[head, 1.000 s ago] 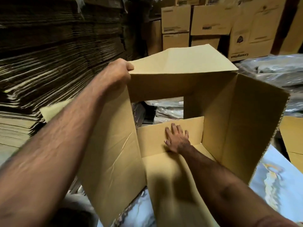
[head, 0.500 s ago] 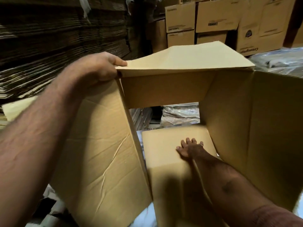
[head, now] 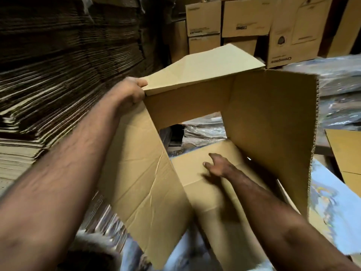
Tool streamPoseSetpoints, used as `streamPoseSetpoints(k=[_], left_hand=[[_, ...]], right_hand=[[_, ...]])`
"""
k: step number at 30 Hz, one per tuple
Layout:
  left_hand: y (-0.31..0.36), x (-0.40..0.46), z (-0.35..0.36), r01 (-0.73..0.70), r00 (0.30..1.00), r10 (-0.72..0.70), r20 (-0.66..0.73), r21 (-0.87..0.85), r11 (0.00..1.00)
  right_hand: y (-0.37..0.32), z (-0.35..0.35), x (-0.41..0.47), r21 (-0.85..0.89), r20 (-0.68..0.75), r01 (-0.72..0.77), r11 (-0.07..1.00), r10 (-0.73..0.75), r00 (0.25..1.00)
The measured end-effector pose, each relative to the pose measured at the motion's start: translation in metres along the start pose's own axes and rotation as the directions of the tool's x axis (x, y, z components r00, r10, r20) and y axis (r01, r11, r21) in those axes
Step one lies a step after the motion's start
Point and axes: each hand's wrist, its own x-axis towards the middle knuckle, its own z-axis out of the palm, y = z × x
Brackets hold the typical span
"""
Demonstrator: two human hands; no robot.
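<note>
Cardboard box (head: 263, 118), top flap (head: 205, 69) in curled fingers of left hand (head: 132, 90); right hand (head: 216, 166) fingers straight on bottom flap (head: 187, 169).

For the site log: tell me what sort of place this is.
Likely a carton warehouse or packing store: flattened cardboard stacks at left, printed cartons piled behind, and an open box being set up.

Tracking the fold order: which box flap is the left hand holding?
The upper flap, jutting out above the box; the left hand grips its near-left corner. The lower flap lies inside, by the right hand.
</note>
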Motion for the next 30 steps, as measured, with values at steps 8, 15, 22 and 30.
streamPoseSetpoints(k=[8,15,22,30], left_hand=[[0.006,-0.005,0.045,0.006,0.996,-0.016,-0.091,-0.111,0.994],[-0.015,-0.027,0.073,-0.111,0.99,0.098,-0.101,-0.135,0.985],[-0.02,-0.022,0.064,-0.105,0.994,0.105,-0.011,-0.258,0.961],[-0.034,-0.013,0.037,-0.052,0.915,0.069,0.399,-0.054,0.997]], right_hand=[[-0.074,-0.086,-0.02,0.327,-0.451,0.308,0.894,-0.139,0.882],[-0.108,-0.162,-0.043,0.928,-0.37,0.354,0.113,0.183,0.911],[-0.131,-0.2,-0.059,0.911,-0.353,0.404,-0.075,0.362,0.863],[-0.158,-0.21,-0.061,0.934,-0.297,0.351,-0.068,0.398,0.868]])
